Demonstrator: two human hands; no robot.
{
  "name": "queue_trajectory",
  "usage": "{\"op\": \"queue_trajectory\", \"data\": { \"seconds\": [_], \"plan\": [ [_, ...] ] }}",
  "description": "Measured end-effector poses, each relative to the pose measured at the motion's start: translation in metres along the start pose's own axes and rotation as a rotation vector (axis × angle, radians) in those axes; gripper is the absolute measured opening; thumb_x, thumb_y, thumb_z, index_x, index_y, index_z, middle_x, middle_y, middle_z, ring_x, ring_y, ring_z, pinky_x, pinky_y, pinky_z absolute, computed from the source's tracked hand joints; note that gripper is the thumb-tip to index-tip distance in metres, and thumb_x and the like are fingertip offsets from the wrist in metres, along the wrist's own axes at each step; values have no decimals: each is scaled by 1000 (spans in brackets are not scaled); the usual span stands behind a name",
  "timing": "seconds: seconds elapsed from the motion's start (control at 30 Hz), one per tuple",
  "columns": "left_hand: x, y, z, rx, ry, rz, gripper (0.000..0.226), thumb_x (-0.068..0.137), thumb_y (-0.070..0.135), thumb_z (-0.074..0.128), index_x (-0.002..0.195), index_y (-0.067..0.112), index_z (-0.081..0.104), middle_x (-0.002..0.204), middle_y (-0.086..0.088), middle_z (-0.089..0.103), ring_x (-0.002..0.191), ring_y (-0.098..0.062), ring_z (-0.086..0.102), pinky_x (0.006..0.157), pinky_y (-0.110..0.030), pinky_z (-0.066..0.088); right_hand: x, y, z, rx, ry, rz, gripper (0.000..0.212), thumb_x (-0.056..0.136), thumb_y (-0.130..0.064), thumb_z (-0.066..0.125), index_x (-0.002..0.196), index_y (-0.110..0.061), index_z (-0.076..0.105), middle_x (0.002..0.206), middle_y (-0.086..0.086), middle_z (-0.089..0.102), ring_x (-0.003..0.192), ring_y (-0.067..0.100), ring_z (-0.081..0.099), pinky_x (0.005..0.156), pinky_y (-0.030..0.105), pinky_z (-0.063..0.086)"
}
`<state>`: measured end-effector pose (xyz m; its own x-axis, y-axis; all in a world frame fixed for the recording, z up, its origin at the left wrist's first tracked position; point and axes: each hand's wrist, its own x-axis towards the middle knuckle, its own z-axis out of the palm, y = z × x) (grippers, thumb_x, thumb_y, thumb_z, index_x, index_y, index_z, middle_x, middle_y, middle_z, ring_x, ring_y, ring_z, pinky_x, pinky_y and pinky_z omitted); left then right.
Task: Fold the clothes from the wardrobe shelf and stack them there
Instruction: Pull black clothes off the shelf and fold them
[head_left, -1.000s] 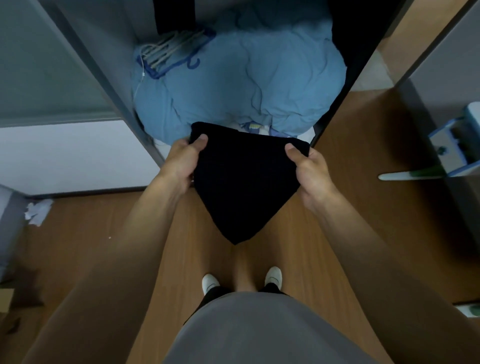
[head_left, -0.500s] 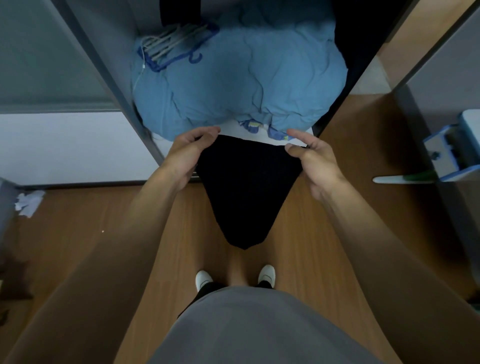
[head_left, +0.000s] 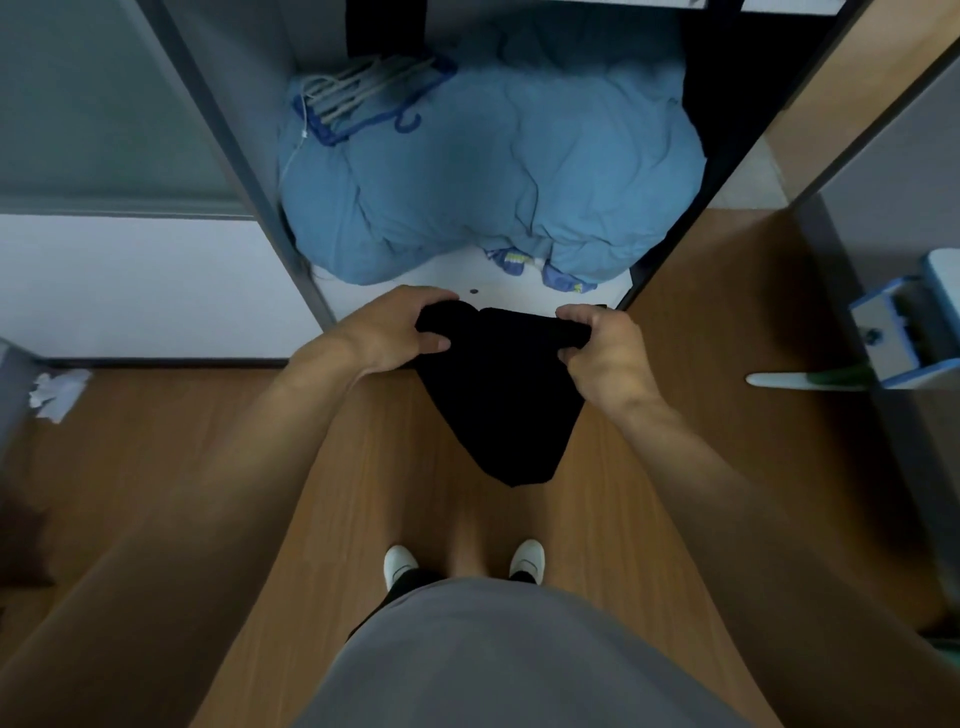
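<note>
Black garment (head_left: 498, 395) gripped at its top corners.
It is clasped by curled fingers of the left hand (head_left: 400, 332) and right hand (head_left: 605, 353), hanging below them, near the shelf (head_left: 467, 288) edge.

One cam only, head-worn, wide-angle, facing fwd & steeply down. Left grip (head_left: 395, 332) & right grip (head_left: 602, 348), both clutching black garment (head_left: 498, 405), sit mid-frame, close to lens; forearms run in from both lower corners. Beyond the grips: wardrobe shelf (head_left: 524, 293) w/ blue bedding (head_left: 493, 171). Nearer cam than the grips: wood floor (head_left: 405, 493), shoes (head_left: 400, 564), grey shirt (head_left: 493, 665) at btm edge
</note>
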<state>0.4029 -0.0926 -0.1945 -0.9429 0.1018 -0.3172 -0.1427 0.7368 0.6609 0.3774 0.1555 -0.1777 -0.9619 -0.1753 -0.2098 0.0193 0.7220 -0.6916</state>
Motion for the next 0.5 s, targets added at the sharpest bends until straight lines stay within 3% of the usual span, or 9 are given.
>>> {"op": "queue_trajectory", "data": {
  "seconds": [0.07, 0.17, 0.27, 0.4, 0.5],
  "plan": [
    [-1, 2, -3, 82, 35, 6, 47, 94, 23, 67, 139, 17, 55, 136, -6, 58, 124, -22, 53, 108, -35, 40, 1, 0, 1, -69, 50, -27, 38, 89, 0, 68, 126, -11, 67, 127, 6, 65, 113, 19, 62, 96, 20, 47],
    [-2, 4, -10, 125, 186, 17, 28, 94, 29, 67, 118, 14, 69, 114, -8, 67, 107, -24, 60, 91, -35, 47, 3, -2, 1, -83, 105, -20, 23, 88, -14, 75, 111, -13, 74, 108, 6, 72, 90, 19, 68, 84, 33, 58],
    [-3, 4, -14, 82, 355, 41, 12, 91, 32, 70, 89, 20, 70, 90, -3, 65, 89, -21, 60, 73, -29, 40, 5, -8, -2, -195, 150, -35, 12, 85, -31, 78, 94, -23, 75, 87, 1, 71, 83, 21, 67, 72, 34, 54],
    [-2, 1, -15, -4, 446, 100, 15, 90, 23, 72, 96, 9, 72, 96, -9, 56, 95, -23, 54, 83, -28, 39, 11, -11, -6, -307, 201, -104, 21, 80, -46, 78, 82, -28, 68, 87, -5, 62, 89, 17, 58, 67, 29, 36],
    [-2, 0, -12, 10, 481, 165, 15, 92, 15, 68, 103, 6, 71, 102, -7, 47, 106, -28, 47, 95, -28, 34, 15, -7, -11, -311, 198, -164, 31, 76, -44, 82, 75, -21, 62, 93, -4, 50, 97, 14, 44, 71, 29, 35]
  ]
}}
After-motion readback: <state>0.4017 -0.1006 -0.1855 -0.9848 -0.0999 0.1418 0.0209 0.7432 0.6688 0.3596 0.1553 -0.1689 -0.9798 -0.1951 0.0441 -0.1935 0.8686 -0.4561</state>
